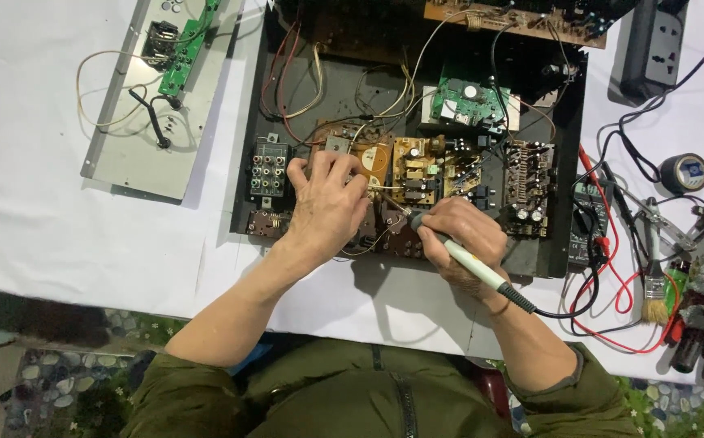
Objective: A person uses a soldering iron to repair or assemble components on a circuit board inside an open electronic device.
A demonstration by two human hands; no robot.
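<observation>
An open black electronics chassis (327, 89) lies on a white table, with several circuit boards and loose wires inside. My left hand (326, 203) rests fingers-down on a brown circuit board (376, 158) at the chassis' front, pressing or holding a part there. My right hand (464, 239) grips a soldering iron (469, 264) with a pale green handle like a pen. Its tip points up-left at the board, just right of my left hand. A black cord runs from the handle to the right.
A grey metal panel (137, 138) with a small green board lies at the left. Right of the chassis are a multimeter (589, 223) with red and black leads, a small brush (654, 284), a roll of tape (684, 172) and a power strip (652, 49).
</observation>
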